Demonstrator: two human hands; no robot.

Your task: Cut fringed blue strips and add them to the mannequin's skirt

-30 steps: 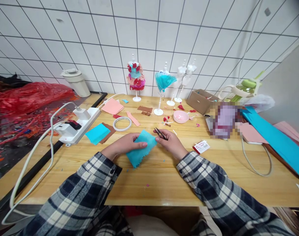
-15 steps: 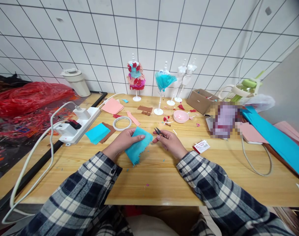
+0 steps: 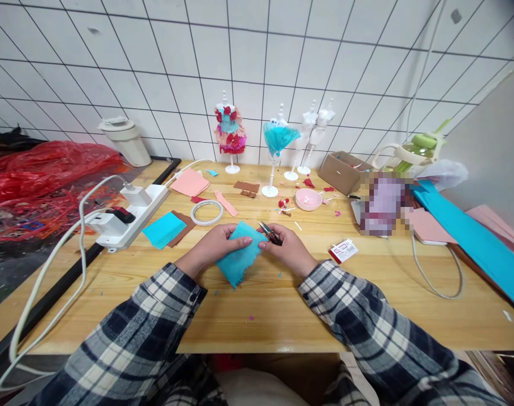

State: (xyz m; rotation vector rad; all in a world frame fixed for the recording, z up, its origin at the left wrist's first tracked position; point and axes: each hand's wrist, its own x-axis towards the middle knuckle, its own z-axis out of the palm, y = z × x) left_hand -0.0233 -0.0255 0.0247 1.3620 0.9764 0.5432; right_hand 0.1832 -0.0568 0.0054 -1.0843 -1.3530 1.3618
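Over the pale wooden worktop [image 3: 240, 332], a turquoise, roughly rectangular sheet of thin cloth-like material [image 3: 236, 265] hangs from my left hand [image 3: 208, 248], thumb on top. My right hand [image 3: 294, 251] grasps small, dark-bladed pointed scissors [image 3: 271, 232], its fingertips at the sheet's upper right corner; whether they pinch it I cannot tell. Likely light, soft and limp, the sheet is best held by its plain part, since the frayed edge may shed threads. Relative to the earlier frame, that edge has turned more towards me and the scissors sit closer.
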